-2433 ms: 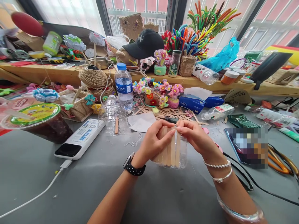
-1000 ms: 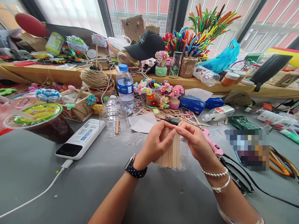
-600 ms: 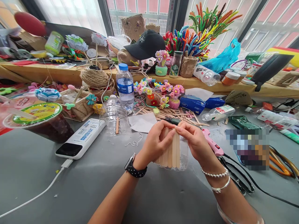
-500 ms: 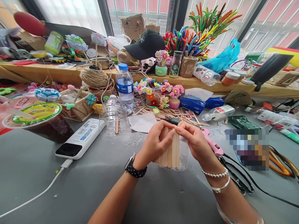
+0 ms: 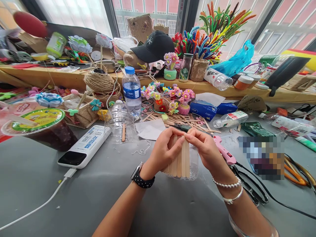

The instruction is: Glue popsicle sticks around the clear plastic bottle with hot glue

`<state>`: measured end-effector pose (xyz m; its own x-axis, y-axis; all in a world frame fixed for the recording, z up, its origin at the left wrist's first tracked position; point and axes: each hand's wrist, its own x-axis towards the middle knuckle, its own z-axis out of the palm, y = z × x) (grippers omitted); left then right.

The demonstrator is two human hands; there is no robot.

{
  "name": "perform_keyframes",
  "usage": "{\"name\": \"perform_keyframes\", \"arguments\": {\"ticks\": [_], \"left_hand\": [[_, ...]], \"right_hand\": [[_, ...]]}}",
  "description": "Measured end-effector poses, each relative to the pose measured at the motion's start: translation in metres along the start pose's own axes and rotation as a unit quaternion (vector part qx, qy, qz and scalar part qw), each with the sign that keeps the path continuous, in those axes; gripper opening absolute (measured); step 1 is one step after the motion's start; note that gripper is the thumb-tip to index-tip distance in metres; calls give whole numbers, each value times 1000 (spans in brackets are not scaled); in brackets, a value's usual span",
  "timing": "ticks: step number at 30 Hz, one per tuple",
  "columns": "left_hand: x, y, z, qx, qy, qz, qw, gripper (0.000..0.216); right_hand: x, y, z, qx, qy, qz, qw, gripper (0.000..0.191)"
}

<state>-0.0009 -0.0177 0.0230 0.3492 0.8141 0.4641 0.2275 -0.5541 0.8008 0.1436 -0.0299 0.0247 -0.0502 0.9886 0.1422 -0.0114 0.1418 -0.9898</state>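
Note:
Several popsicle sticks [image 5: 181, 164] stand side by side against a clear plastic container [image 5: 194, 164], which looks like a cut bottle piece. My left hand [image 5: 166, 148] is closed around the left side of the row, with its thumb pressed on the sticks' upper ends. At the top of the rightmost sticks, my right hand [image 5: 203, 143] pinches with thumb and forefinger, close to the left thumb. The fingers behind the row are hidden. Right of my right hand lies a pink glue gun [image 5: 224, 150] with a black cord.
A white power bank [image 5: 85, 146] with a cable and a lidded drink cup [image 5: 46, 128] stand on the left. A ribbed clear bottle piece [image 5: 119, 121], a water bottle [image 5: 132, 92] and loose popsicle sticks [image 5: 158, 118] lie beyond. Black-handled pliers [image 5: 249, 187] are at the right.
Both hands keep the same hold on the sticks and container. Nothing else has visibly moved, apart from a very slight shift of the view.

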Motion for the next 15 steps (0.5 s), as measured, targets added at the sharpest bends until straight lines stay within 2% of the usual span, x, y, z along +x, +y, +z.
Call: {"name": "perform_keyframes", "arguments": {"ticks": [6,9,10,12,15], "left_hand": [[-2,-2,-1,-17,23,9,1000,7],[-2,-2,-2,-19,37,9,999,7],[-3,-2,-3,-21,45,8,999,8],[-2,-3,-3,-29,66,1,997,9],[-2,-6,-4,-43,87,-11,995,13]], "right_hand": [[2,-2,-4,-62,-18,-1,998,28],[0,-4,-12,-105,-25,-24,994,29],[-2,-5,-15,-117,-38,-42,992,33],[-7,-8,-21,-148,-76,-93,982,54],[-18,-12,-23,-275,-117,-141,944,88]]}}
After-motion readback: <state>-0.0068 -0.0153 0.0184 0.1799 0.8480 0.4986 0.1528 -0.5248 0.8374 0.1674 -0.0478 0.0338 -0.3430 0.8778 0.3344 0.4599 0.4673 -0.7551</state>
